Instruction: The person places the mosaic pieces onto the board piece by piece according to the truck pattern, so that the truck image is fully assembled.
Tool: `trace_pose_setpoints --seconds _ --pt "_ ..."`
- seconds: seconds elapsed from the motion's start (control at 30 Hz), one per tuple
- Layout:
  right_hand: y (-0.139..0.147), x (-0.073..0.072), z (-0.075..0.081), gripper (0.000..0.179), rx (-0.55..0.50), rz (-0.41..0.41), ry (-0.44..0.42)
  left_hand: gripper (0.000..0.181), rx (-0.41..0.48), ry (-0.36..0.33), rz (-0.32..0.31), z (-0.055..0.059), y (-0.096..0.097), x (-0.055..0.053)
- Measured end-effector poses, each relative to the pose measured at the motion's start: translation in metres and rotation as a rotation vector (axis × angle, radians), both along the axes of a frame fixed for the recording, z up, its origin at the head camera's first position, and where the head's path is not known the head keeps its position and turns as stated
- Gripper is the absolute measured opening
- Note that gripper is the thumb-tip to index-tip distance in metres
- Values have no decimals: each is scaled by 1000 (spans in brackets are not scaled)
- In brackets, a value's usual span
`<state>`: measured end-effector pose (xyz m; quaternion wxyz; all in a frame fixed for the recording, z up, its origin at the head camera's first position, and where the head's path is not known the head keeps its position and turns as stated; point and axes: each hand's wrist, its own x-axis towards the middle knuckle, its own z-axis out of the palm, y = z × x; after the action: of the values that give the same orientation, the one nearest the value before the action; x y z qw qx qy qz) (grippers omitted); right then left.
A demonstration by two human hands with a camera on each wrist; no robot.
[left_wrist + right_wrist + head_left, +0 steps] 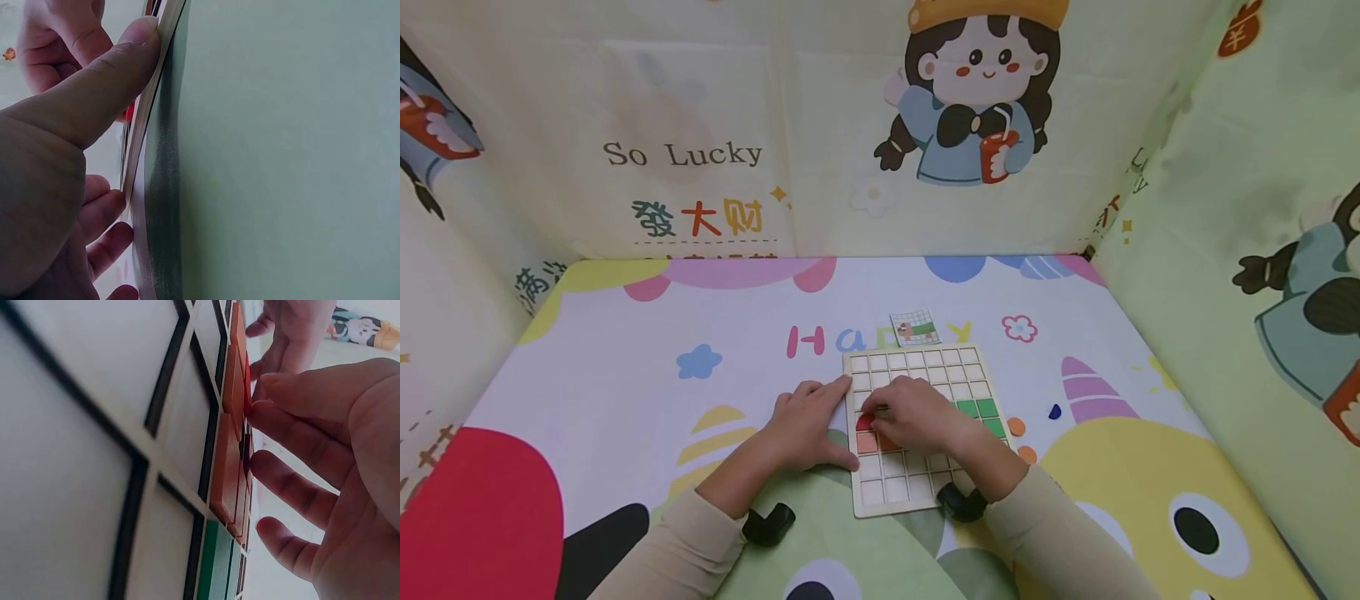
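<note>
A pale wooden grid board lies on the printed cloth. My left hand is spread along its left side, thumb and index fingertips touching the edge. Over the board's left half is my right hand, its fingertips at a red piece with a rounded side. In the right wrist view the index fingertip touches that red piece, which stands out above the orange tiles. A salmon tile sits in the cell below it. Green tiles fill cells at the right. My right hand hides several middle cells.
A small card with a gridded picture lies beyond the board. Two orange discs are close to its right edge, with a dark blue piece farther right. Printed curtain walls enclose the back and sides.
</note>
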<state>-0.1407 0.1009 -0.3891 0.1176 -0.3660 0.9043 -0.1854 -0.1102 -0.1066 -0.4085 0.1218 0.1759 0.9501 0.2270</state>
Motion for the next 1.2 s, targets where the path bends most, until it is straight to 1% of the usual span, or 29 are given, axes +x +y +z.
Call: trace_pose_setpoints --seconds 0.17,0.3,0.43,0.53,0.7,1.0,1.2 --pt "4 -1 -1 27 -51 -10 -22 111 -10 -2 -4 0 0 0" --pt "10 -2 4 29 -89 -36 -37 112 -13 -6 -1 0 0 0" --pt "21 -2 13 29 -110 -92 -58 113 -18 -12 10 1 1 0" --pt "32 -2 17 33 -123 -156 -73 113 -18 -17 15 1 1 0" --pt "57 -1 17 41 -140 -224 -54 112 0 -18 11 1 2 0" --pt "100 5 14 39 -168 -301 -18 111 3 -7 7 1 1 0" --pt "123 12 14 38 -154 -406 -3 111 6 -4 2 1 1 0"
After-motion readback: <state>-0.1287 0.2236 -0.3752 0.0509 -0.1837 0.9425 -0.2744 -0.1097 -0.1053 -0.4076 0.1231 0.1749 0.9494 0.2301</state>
